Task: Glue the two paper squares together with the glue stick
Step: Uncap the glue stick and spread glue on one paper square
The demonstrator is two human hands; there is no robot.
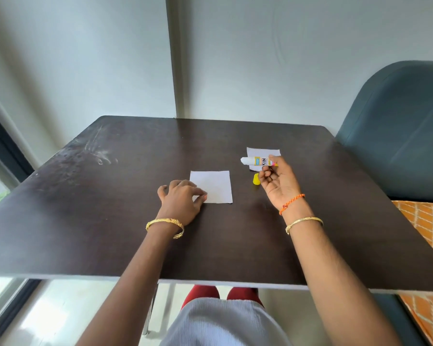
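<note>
On the table: a dark brown table [110, 221] carries every item of the task; pale scuff marks [95, 151] show on its far left part.
Near paper square: a white paper square [214, 186] lies flat at mid-table, uncovered except at its left edge.
Far paper square: a second paper square [263, 151] lies flat farther back and to the right, well apart from the first; the glue stick and right fingers hide part of it from view.
Glue stick: a white glue stick [256, 161] is held level above the far square, bare tip pointing left.
Label: the letters "KIN" can be read on the tube; the smaller print is too fine to read.
Cap: a yellow cap [256, 182] stands on the table just near of the far square, beside the right palm.
Left hand: the left hand [180, 198] rests with its fingertips on the left edge of the near square, fingers bent, gripping nothing.
Right hand: the right hand [276, 178], palm up, pinches the glue stick at its right end.
Surroundings: a blue-grey chair back [398, 126] stands to the right of the table, with an orange patterned cloth [425, 226] nearer; a pale wall [235, 58] lies beyond.
</note>
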